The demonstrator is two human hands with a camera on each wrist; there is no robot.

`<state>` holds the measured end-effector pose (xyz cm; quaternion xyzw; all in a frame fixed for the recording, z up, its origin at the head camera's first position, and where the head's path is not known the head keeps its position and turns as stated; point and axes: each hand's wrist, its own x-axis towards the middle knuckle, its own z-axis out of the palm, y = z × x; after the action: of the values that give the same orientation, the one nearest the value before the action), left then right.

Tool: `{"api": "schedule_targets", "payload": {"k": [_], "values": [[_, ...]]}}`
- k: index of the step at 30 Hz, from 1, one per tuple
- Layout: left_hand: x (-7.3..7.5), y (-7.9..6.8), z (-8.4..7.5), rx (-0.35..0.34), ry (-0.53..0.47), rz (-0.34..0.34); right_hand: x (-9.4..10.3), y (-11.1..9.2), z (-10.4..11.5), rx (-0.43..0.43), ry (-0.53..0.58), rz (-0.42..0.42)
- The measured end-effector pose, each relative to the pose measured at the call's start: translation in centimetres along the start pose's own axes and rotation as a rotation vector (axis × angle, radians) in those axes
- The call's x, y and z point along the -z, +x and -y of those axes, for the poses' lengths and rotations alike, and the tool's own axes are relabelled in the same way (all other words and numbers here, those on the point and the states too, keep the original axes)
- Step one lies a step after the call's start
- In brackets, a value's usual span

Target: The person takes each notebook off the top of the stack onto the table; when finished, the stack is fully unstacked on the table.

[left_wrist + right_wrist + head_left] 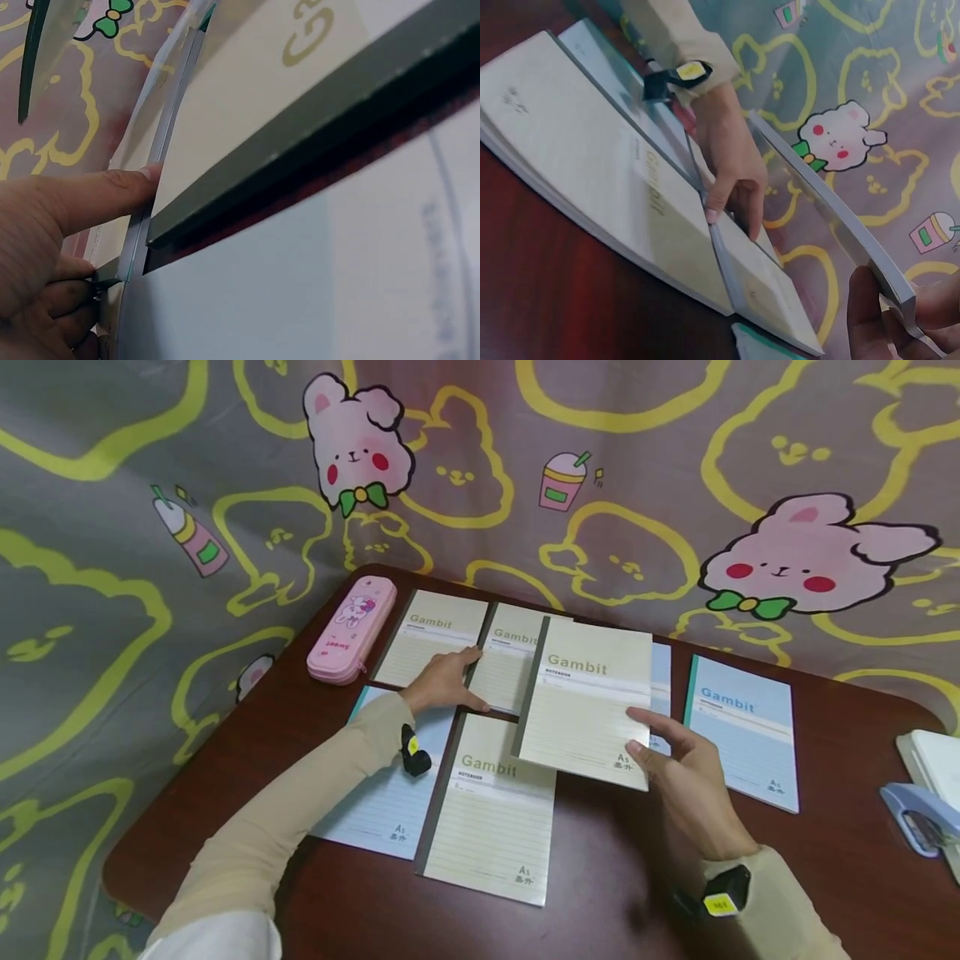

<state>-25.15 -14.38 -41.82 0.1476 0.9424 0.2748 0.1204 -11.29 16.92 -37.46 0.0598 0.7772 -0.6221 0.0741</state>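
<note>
My right hand [693,777] grips a cream Gambit notebook [585,710] by its lower right corner, thumb on the cover. The right wrist view shows this notebook edge-on, raised above the table. My left hand [442,681] rests at the spine side of another cream notebook [502,681] in the back row, thumb and index finger spread along its edge. In the left wrist view its thumb [112,195] touches a notebook edge. Nearby lie a cream notebook [420,647] at the back left, a blue one [375,802] under the left forearm, and a front cream one [487,827].
A blue notebook [662,672] lies partly hidden behind the held one, another [742,727] to its right. At the back left is a pink pencil case [348,631]. A blue stapler [911,806] and a white object [930,756] sit at the right. A patterned curtain [465,552] hangs behind the table.
</note>
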Motion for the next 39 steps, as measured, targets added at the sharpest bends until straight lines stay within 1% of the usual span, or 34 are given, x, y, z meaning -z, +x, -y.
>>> {"api": "schedule_targets", "payload": {"k": [5,7,12,14,16,18,19,22,25,27,29,35,39], "values": [[-0.3,-0.1,0.4,0.007,0.007,0.001,0.7,-2.6,-1.2,-0.029,0.023,-0.012],[-0.4,-0.1,0.5,0.012,0.002,0.003,1.2,-3.7,-1.8,-0.05,0.054,-0.02],[-0.3,-0.1,0.3,-0.004,-0.019,-0.001,2.4,-6.0,-3.2,-0.095,-0.081,-0.073],[-0.3,-0.1,0.1,-0.009,-0.025,0.004,2.7,-7.0,-3.8,-0.128,-0.182,-0.096],[-0.2,-0.2,0.0,-0.006,-0.032,0.01,2.9,-8.0,-4.5,-0.164,-0.221,-0.103],[-0.2,-0.1,-0.1,-0.001,-0.037,0.01,3.1,-8.9,-5.3,-0.188,-0.299,-0.112],[-0.2,-0.1,-0.2,0.002,-0.037,0.006,3.2,-9.3,-5.8,-0.206,-0.305,-0.114],[-0.2,0.0,-0.1,0.007,-0.032,-0.003,3.4,-10.2,-7.3,-0.268,-0.274,-0.098],[-0.2,0.0,0.0,0.013,-0.025,-0.002,3.7,-10.9,-8.7,-0.353,-0.147,-0.09],[-0.2,0.1,0.1,0.012,-0.022,-0.003,3.7,-11.2,-9.4,-0.383,-0.08,-0.092],[-0.2,0.1,0.1,0.01,-0.022,-0.008,3.7,-11.3,-9.9,-0.383,-0.032,-0.094],[-0.2,0.2,0.2,0.0,-0.017,-0.005,3.5,-11.2,-10.6,-0.382,-0.007,-0.096],[-0.2,0.2,0.1,-0.005,-0.016,-0.009,3.2,-11.3,-10.7,-0.374,-0.044,-0.086]]}}
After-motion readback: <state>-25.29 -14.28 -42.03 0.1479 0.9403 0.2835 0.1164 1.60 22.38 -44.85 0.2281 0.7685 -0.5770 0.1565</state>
